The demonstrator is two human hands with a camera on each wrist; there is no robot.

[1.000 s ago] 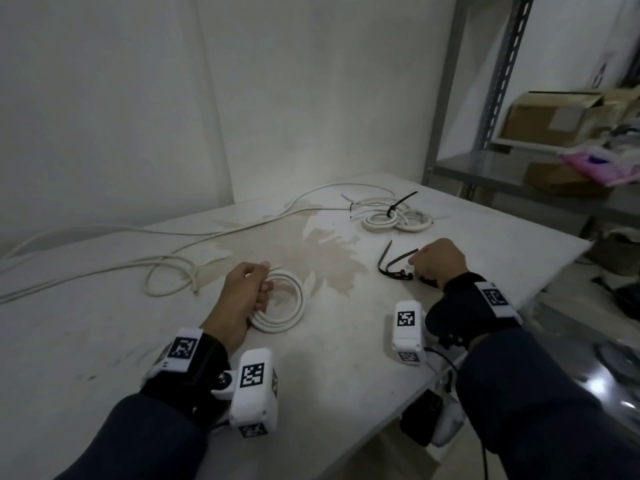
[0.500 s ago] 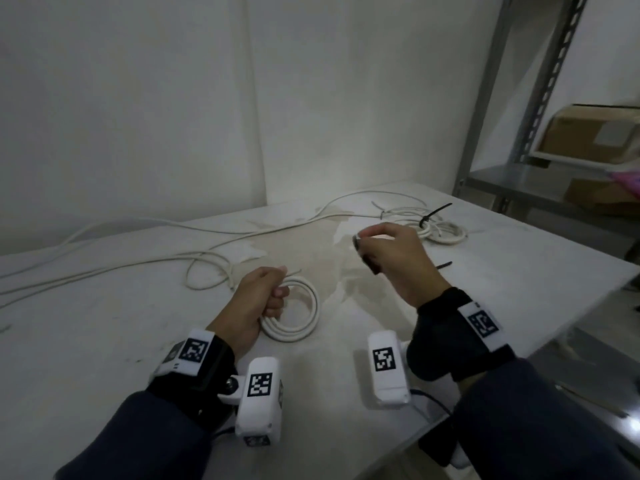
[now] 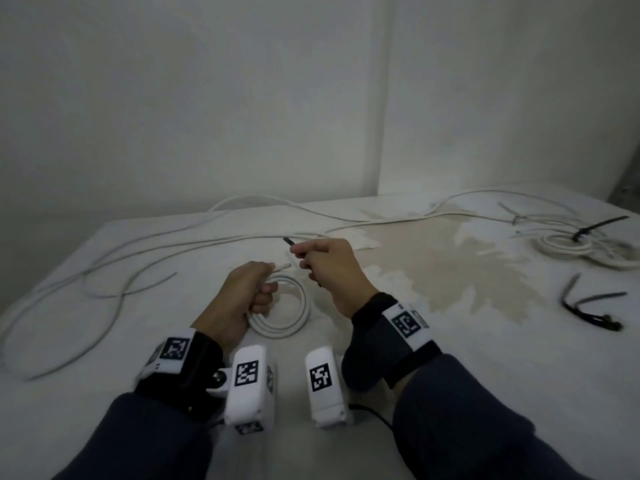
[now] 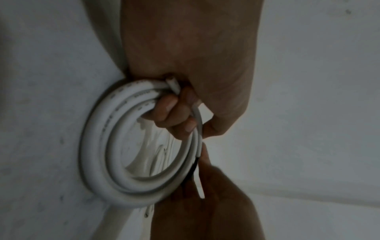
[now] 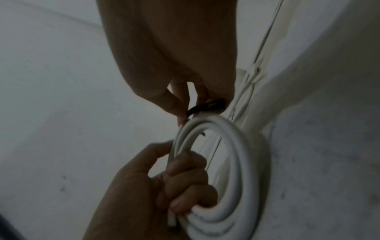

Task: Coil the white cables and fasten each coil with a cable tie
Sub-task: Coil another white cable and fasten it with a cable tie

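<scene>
Now, left hand (image 3: 242, 299) clamps the coil (image 3: 294, 306); right hand (image 3: 329, 265) pinches the black tie (image 3: 289, 241) — best threaded through the middle, right beside those knuckles.

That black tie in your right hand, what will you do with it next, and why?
Probably thread the black tie through the white coil, beside where the left hand grips it. The right hand pinches the tie next to the coil, which has no tie on it yet.
</scene>
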